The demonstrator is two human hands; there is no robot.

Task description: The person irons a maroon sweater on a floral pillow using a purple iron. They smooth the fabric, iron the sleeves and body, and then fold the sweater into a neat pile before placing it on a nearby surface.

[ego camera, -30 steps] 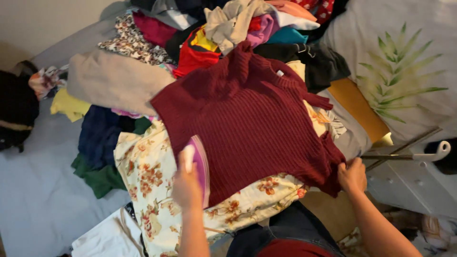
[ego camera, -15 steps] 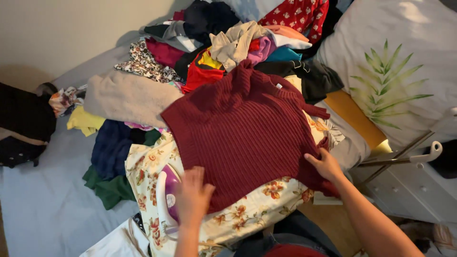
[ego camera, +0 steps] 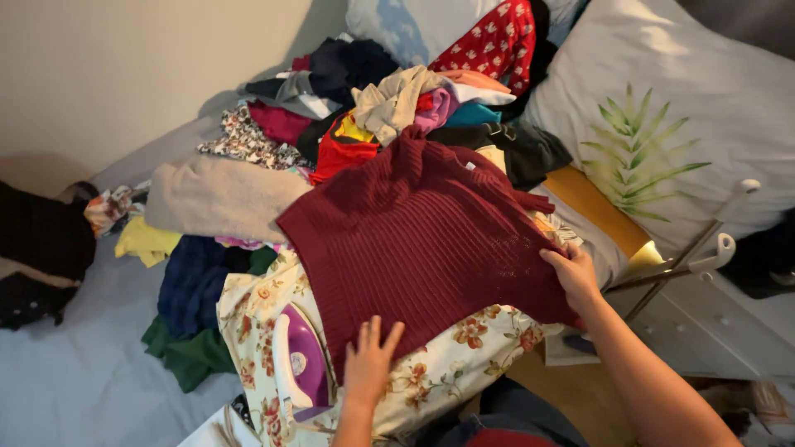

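A dark red ribbed sweater [ego camera: 431, 232] lies spread over a floral ironing board cover [ego camera: 447, 377]. My left hand [ego camera: 370, 358] rests flat on the sweater's near hem, fingers spread apart. On the sweater's right edge, my right hand [ego camera: 570, 270] presses down with the fingers curled at the fabric. A purple and white iron [ego camera: 298, 364] stands on the board just left of my left hand.
A big heap of mixed clothes [ego camera: 373, 108] covers the bed behind the board, with a beige garment [ego camera: 219, 199] at its left. A white pillow with a green leaf print [ego camera: 662, 141] lies at right. A white drawer unit [ego camera: 712, 323] stands lower right.
The view has tilted up. My left hand slid right from the iron onto the sweater's hem. My right hand moved up along the sweater's right edge.
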